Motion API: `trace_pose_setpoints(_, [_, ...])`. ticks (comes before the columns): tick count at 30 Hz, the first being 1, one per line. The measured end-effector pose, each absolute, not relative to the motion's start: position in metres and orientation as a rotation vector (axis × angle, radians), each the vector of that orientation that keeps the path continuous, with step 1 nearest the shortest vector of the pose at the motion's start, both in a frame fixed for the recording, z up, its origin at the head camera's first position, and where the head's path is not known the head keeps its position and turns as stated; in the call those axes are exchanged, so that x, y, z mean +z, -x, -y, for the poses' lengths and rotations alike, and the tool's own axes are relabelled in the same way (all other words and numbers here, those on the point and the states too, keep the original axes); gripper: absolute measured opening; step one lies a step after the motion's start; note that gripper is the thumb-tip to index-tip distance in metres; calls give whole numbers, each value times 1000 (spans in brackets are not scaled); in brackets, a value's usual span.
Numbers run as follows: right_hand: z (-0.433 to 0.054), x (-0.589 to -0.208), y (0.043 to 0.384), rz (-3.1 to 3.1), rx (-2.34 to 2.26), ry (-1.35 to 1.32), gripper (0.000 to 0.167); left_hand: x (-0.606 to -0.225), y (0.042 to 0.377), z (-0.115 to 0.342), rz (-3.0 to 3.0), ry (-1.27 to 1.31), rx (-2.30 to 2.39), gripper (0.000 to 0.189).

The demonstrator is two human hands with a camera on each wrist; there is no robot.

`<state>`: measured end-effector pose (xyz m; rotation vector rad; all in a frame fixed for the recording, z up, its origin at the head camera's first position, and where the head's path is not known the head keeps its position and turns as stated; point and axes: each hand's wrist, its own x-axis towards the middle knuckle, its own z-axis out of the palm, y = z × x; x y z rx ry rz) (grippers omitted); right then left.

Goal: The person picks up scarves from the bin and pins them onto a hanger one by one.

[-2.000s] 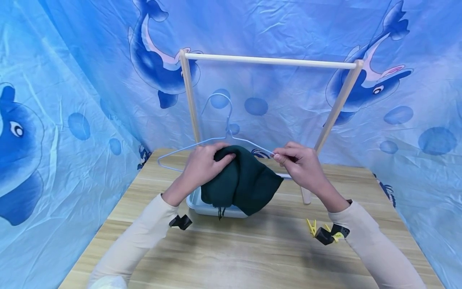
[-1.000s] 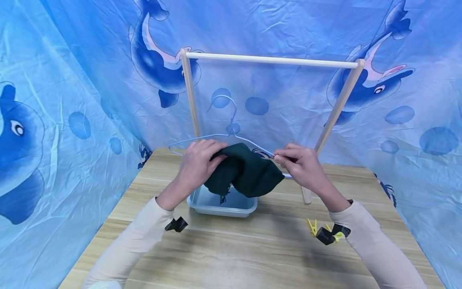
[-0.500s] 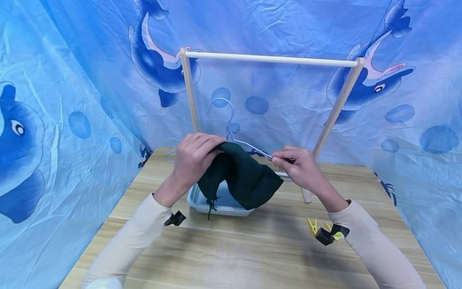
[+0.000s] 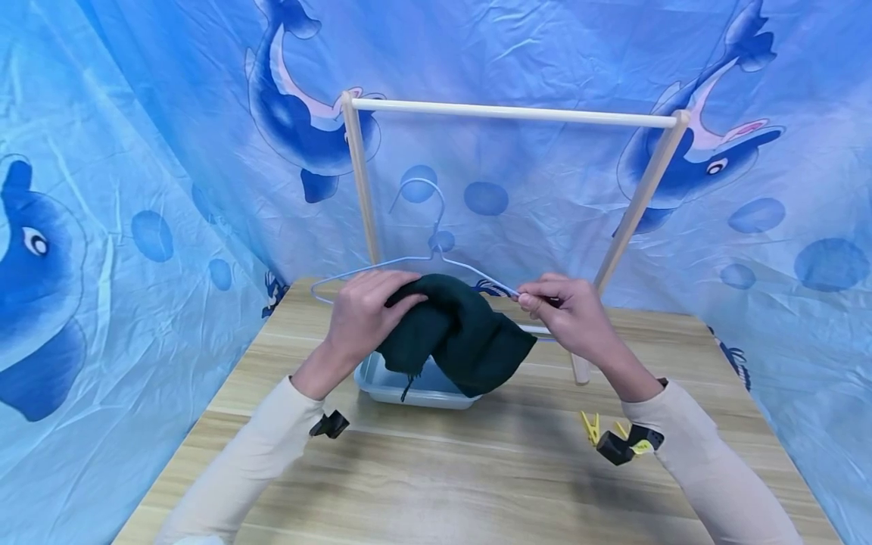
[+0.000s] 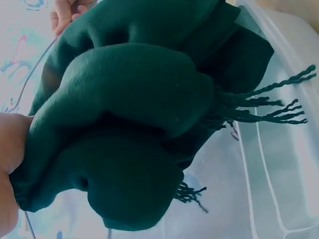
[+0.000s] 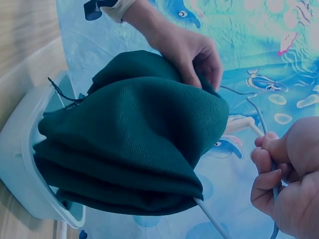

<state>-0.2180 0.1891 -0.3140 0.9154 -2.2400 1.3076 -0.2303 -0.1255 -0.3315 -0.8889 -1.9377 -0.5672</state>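
A dark green scarf (image 4: 470, 333) with twisted fringe hangs folded over a light blue wire hanger (image 4: 470, 266), above a pale plastic tub (image 4: 415, 395). My left hand (image 4: 368, 310) pinches the scarf's upper left part between thumb and fingers. In the right wrist view the hanger's lower bar comes out from under the cloth. My right hand (image 4: 562, 310) grips the hanger's right arm near its end. The hanger's hook stands upward. In the left wrist view the fringe (image 5: 269, 107) dangles near the tub's wall.
Behind the hands stands a wooden rack with a white top rail (image 4: 511, 112). Several yellow clips (image 4: 591, 428) lie on the wooden table (image 4: 436, 484) by the right wrist, partly hidden. A blue dolphin-print curtain (image 4: 157, 189) surrounds the table.
The left hand has shifted left along the hanger while holding the scarf, dipping and rising slightly. The scarf's folds and fringe have swung about. The right hand has stayed nearly still on the hanger.
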Motion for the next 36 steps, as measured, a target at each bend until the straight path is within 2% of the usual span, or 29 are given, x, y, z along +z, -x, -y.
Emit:
trace_pose_setpoints(13, [-191, -311, 216, 2216, 1290, -866, 11, -341, 225, 132, 2129, 815, -785, 28])
trace_pose_setpoints(18, [-190, -311, 215, 2221, 1290, -864, 11, -344, 223, 135, 2184, 710, -791, 30])
trace_pose_setpoints(23, [-190, -310, 215, 2215, 1292, -862, 11, -346, 222, 139, 2242, 527, -769, 45])
trace_pose_setpoints(30, [-190, -309, 215, 2222, 1296, -849, 11, -346, 217, 143, 2457, 268, -778, 75])
trace_pose_setpoints(36, [-189, -309, 216, 2216, 1306, -859, 11, -345, 217, 147, 2559, 192, -710, 84])
